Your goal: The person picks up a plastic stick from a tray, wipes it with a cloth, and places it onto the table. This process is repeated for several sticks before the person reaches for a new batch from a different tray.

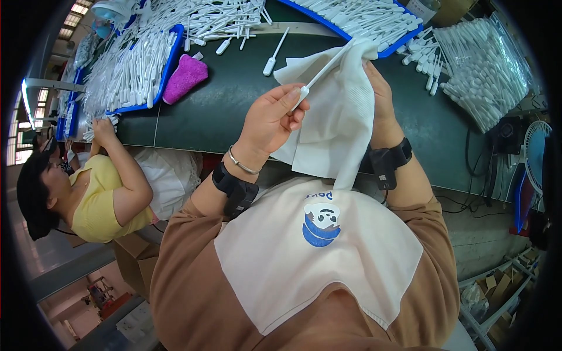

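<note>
My left hand (270,120) pinches the thick end of a white plastic stick (322,74) between thumb and fingers. The stick's thin shaft slants up and to the right, over a white cloth (328,131). On the cloth's right side, my right hand (379,96) grips it near the top, with its fingers partly hidden behind the fabric. The shaft's far tip lies against the cloth close to that hand. Beyond my left hand, a similar loose stick (272,60) rests on the dark green table (228,105).
Blue trays (170,61) heaped with white sticks stand at the far left and far centre (328,24). A magenta cloth (186,79) lies by the left tray. Bagged sticks (483,64) and a fan (535,149) are at right. A co-worker in yellow (108,202) works at left.
</note>
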`<state>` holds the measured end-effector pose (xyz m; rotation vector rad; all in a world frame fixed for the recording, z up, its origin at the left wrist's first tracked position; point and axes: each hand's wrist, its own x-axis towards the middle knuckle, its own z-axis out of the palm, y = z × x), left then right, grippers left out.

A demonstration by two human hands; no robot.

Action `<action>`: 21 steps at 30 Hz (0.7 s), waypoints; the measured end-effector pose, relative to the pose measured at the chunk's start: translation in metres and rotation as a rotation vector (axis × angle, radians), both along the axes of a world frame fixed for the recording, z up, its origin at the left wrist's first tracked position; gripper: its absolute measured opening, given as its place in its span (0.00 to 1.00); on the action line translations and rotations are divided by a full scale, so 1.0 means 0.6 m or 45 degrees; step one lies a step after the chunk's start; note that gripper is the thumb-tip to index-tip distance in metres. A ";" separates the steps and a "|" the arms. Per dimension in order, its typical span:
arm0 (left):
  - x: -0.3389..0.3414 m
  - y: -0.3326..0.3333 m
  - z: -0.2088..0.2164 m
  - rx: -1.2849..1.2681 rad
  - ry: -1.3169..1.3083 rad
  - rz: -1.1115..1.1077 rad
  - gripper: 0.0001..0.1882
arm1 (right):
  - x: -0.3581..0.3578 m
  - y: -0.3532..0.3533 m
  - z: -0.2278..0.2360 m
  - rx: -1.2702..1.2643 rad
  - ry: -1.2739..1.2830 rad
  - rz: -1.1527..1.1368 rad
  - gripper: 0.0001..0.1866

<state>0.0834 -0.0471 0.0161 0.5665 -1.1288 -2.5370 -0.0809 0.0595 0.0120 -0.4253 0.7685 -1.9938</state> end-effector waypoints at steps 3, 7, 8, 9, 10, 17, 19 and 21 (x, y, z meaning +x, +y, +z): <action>-0.001 -0.014 0.015 -0.031 -0.004 -0.031 0.12 | -0.016 0.000 -0.032 0.040 0.016 0.037 0.15; -0.022 -0.096 0.040 -0.074 0.031 -0.161 0.11 | -0.007 -0.008 -0.040 0.173 0.063 0.078 0.17; -0.032 -0.128 0.050 -0.073 0.025 -0.208 0.11 | -0.003 -0.008 -0.043 0.194 0.042 0.126 0.17; -0.048 -0.156 0.061 -0.063 0.021 -0.255 0.11 | -0.002 -0.010 -0.044 0.224 0.024 0.174 0.17; -0.070 -0.180 0.075 -0.088 0.033 -0.264 0.11 | -0.005 -0.010 -0.038 0.201 0.039 0.163 0.17; -0.177 -0.175 0.107 -0.132 -0.143 -0.278 0.11 | -0.035 -0.013 -0.042 0.108 -0.194 -0.005 0.15; -0.165 -0.147 0.073 -0.076 -0.178 -0.269 0.10 | -0.046 -0.009 -0.016 0.102 -0.251 -0.032 0.15; -0.137 -0.112 0.036 -0.006 -0.192 -0.226 0.10 | -0.045 -0.008 0.010 0.056 -0.302 -0.070 0.15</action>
